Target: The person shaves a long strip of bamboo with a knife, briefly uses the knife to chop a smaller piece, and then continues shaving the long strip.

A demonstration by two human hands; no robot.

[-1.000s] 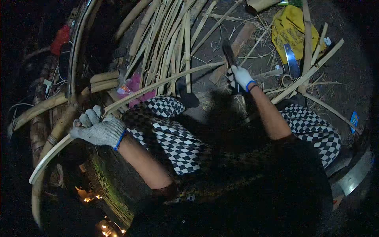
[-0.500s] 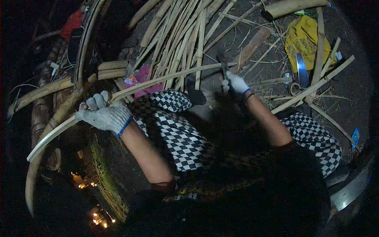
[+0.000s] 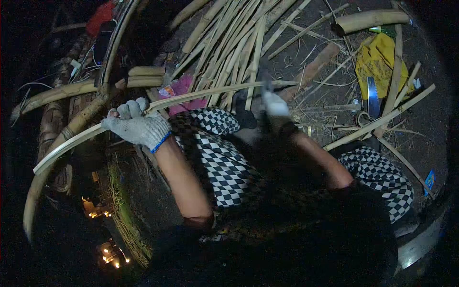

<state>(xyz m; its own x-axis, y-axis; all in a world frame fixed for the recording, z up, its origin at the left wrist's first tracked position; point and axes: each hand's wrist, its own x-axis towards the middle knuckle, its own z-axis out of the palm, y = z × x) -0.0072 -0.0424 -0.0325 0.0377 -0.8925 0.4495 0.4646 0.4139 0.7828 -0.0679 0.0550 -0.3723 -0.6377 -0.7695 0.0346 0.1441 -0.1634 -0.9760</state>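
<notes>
A long, pale bamboo strip (image 3: 205,93) runs across the view, slightly bowed, from the lower left to beyond my right hand. My left hand (image 3: 137,125), in a whitish knit glove with a blue cuff, is closed around the strip left of its middle. Near the strip's far right part is my right hand (image 3: 276,106), also in a white glove and smeared by motion. It is closed on a dark-bladed knife (image 3: 266,82), whose blurred blade stands against or just beside the strip; contact cannot be made out.
Many split bamboo strips (image 3: 234,43) lie ahead. At right are a yellow cloth (image 3: 377,55), a hand saw (image 3: 373,98) and a bamboo pole (image 3: 375,23). A pink bag (image 3: 180,91) lies beyond my checkered trousers (image 3: 222,165). Small flames (image 3: 112,253) burn at lower left.
My right hand and the knife have moved left along the strip, toward my left hand. My left hand keeps its hold. The whole view has shifted slightly.
</notes>
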